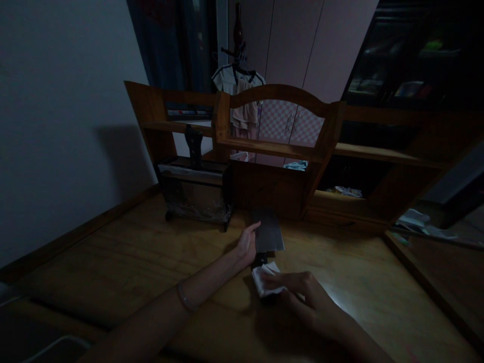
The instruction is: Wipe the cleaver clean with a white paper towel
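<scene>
A broad cleaver (268, 232) lies flat on the wooden table (128, 262), blade pointing away from me. My left hand (247, 243) rests against the blade's left edge, fingers curled on it. My right hand (302, 292) presses a small white cloth (264, 280) onto the dark handle end of the cleaver, fingers closed on the cloth.
A knife block (194, 189) with a dark handle sticking up stands at the back left of the table. Behind it runs a wooden shelf unit (280, 146). A grey wall (56, 126) is at the left. The room is dim.
</scene>
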Tool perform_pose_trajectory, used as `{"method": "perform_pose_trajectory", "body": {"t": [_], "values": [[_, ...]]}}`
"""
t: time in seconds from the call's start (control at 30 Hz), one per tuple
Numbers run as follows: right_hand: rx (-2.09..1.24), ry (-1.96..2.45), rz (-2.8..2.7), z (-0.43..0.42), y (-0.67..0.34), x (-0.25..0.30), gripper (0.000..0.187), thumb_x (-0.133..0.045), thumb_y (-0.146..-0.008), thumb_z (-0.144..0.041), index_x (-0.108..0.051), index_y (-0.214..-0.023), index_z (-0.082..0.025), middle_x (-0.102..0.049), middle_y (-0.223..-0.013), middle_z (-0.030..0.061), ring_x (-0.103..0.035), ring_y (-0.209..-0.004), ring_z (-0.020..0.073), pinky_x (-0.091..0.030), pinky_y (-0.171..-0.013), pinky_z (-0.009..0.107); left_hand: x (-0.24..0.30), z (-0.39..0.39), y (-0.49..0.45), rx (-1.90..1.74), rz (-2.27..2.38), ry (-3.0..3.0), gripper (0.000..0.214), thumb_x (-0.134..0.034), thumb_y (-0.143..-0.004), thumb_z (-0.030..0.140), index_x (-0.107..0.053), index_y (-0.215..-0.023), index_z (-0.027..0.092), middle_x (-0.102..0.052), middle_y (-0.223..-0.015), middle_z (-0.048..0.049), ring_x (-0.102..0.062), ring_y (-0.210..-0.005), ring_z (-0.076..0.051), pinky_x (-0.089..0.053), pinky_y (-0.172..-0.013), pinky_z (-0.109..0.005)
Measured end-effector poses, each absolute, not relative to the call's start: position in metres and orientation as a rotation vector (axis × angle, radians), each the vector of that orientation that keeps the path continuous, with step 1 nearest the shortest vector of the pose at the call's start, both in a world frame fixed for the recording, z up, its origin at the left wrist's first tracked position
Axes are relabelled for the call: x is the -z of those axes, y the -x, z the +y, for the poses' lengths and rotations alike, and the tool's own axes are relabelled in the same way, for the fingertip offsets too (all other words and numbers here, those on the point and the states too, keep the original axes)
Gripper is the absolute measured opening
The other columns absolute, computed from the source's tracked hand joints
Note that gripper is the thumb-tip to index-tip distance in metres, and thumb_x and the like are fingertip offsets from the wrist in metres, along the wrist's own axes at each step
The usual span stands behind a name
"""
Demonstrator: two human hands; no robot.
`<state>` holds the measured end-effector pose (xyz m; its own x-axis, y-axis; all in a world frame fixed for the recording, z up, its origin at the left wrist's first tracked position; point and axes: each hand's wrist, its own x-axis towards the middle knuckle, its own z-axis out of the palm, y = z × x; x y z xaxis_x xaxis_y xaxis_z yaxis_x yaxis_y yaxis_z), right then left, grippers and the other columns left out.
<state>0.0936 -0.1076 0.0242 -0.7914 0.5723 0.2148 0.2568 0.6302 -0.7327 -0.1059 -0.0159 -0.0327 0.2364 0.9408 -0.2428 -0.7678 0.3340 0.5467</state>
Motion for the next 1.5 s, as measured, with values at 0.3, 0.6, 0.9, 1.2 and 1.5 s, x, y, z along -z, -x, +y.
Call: {"method": "perform_pose_trajectory", "body": {"t": [0.3, 0.6, 0.9, 1.2, 1.5], "values": [[-0.812, 0.601, -2.242, -0.107, -0.099, -0.012, 0.035, -0.045, -0.100, -0.030, -0.065, -0.128, -0.025, -0.069, -0.125, 0.0075, -0.065, -0.116, 0.0244, -0.052, -0.098, 0.037, 0.026, -0.018, 0.107, -1.157, 0.608, -0.326, 0.025, -0.046, -0.095, 0.028, -0.063, -0.094, 0.011, -0.071, -0.078, -0.0097, -0.069, -0.062, -0.019, -0.055, -0.069, -0.030], [-0.751, 0.808, -2.508, -0.100, -0.086, -0.010, 0.047, -0.037, -0.104, -0.032, -0.036, -0.151, -0.030, -0.026, -0.160, 0.0014, -0.024, -0.148, 0.0210, -0.023, -0.122, 0.045, 0.019, -0.024, 0.108, -1.092, 0.660, -0.326, 0.024, -0.049, -0.093, 0.030, -0.064, -0.088, 0.011, -0.070, -0.073, -0.0095, -0.066, -0.058, -0.019, -0.051, -0.063, -0.028], [-0.904, 0.735, -2.534, -0.105, -0.089, -0.024, 0.041, -0.041, -0.103, -0.033, -0.050, -0.143, -0.031, -0.041, -0.153, 0.0005, -0.035, -0.144, 0.0229, -0.028, -0.120, 0.046, 0.017, -0.025, 0.108, -1.071, 0.629, -0.336, 0.028, -0.049, -0.092, 0.031, -0.066, -0.094, 0.009, -0.072, -0.080, -0.0129, -0.069, -0.068, -0.022, -0.052, -0.076, -0.032], [-0.979, 0.682, -2.406, -0.109, -0.095, -0.030, 0.037, -0.047, -0.099, -0.034, -0.063, -0.132, -0.025, -0.064, -0.133, 0.0061, -0.059, -0.124, 0.0279, -0.046, -0.105, 0.040, 0.019, -0.025, 0.105, -1.141, 0.633, -0.342, 0.025, -0.047, -0.093, 0.029, -0.064, -0.094, 0.011, -0.071, -0.078, -0.0097, -0.067, -0.063, -0.020, -0.053, -0.069, -0.032], [-1.180, 0.833, -2.196, -0.113, -0.096, -0.032, 0.032, -0.054, -0.092, -0.038, -0.079, -0.098, -0.020, -0.077, -0.103, 0.0073, -0.069, -0.101, 0.0283, -0.054, -0.086, 0.036, 0.018, -0.024, 0.107, -1.142, 0.642, -0.332, 0.024, -0.047, -0.092, 0.025, -0.064, -0.100, 0.009, -0.073, -0.088, -0.0139, -0.072, -0.076, -0.025, -0.056, -0.076, -0.036]]}}
